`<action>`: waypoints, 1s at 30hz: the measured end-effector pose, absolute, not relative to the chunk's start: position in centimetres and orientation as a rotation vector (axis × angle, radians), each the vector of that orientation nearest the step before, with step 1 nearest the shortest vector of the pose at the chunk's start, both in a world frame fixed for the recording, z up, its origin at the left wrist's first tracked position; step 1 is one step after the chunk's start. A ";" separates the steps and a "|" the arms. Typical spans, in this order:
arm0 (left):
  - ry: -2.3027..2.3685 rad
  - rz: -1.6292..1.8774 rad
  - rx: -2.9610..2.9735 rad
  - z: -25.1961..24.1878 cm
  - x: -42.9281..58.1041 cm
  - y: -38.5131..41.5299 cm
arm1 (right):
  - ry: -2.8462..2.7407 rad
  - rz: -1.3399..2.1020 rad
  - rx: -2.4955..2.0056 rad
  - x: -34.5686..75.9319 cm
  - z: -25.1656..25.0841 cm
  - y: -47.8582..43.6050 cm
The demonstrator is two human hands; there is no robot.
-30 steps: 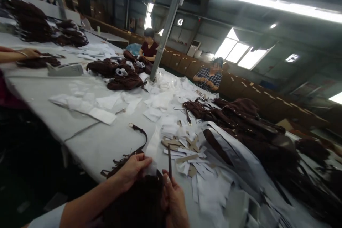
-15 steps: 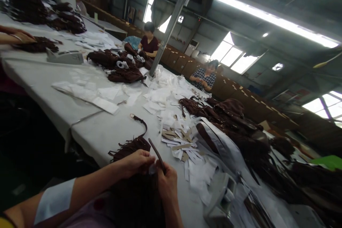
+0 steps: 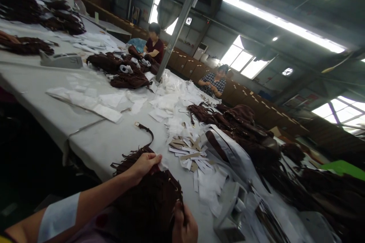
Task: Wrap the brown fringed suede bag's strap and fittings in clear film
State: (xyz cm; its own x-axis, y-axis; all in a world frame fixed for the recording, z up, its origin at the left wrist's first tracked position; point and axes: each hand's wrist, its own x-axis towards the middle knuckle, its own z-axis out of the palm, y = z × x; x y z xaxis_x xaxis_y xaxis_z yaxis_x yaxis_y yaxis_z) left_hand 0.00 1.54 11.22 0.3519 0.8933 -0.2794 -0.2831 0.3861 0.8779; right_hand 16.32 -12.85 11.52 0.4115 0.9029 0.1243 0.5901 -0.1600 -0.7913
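A dark brown fringed bag (image 3: 151,197) lies at the near table edge, in front of my body. Gold-coloured rings show along its right side. My left hand (image 3: 146,165) is closed in a pinch on a small piece of white paper (image 3: 163,162), just above the bag's top. Lower down, my right hand (image 3: 185,223) is closed on the bag's right edge, close to a ring; its fingertips are partly hidden in shadow. From the bag's far end a thin brown strap (image 3: 149,133) with a gold buckle curves over the white tabletop (image 3: 119,140).
Paper strips (image 3: 194,153) and white scraps (image 3: 168,100) litter the table's middle. Tape dispensers (image 3: 232,209) stand at right front and far left. More brown bags (image 3: 239,119) are piled right and left. A slanted metal post (image 3: 181,22) rises behind. Two people work across the table.
My right hand has moved down along the bag and no longer holds up the brown strip. My left hand has lifted slightly, with the white paper in its fingers.
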 end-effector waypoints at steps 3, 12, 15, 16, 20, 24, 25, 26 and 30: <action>0.866 0.892 0.843 11.3 0.3 1.3 | -1.365 0.313 -2.115 16.1 11.2 -13.2; 0.812 0.860 0.784 11.5 0.6 1.3 | -1.475 -0.228 -2.520 16.8 11.6 -11.2; 0.816 0.854 0.745 11.8 0.7 1.4 | -1.506 -0.289 -2.551 17.0 11.5 -10.8; 0.815 0.852 0.731 11.9 0.7 1.4 | -1.517 -0.299 -2.557 17.0 11.4 -10.7; 0.813 0.861 0.662 12.1 0.8 1.5 | -1.552 -0.312 -2.555 17.1 11.0 -10.6; 0.816 0.872 0.636 12.2 0.7 1.7 | -1.545 -0.303 -2.538 17.2 10.9 -10.3; 0.814 0.871 0.642 12.2 0.7 1.8 | -1.544 -0.300 -2.536 17.2 11.0 -10.1; 0.812 0.873 0.652 12.1 0.7 1.8 | -1.544 -0.299 -2.537 17.1 11.1 -10.0; 0.837 0.912 0.775 12.0 0.9 1.4 | -1.549 -0.313 -2.545 16.7 11.8 -9.6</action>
State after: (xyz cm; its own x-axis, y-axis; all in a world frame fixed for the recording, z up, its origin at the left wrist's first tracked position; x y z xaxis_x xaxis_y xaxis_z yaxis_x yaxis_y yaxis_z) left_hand 0.89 1.39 12.04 0.3609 0.8913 -0.2744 -0.3499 0.4022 0.8460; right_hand 16.71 -9.59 11.78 0.4464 0.8587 0.2516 0.8890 -0.4576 -0.0156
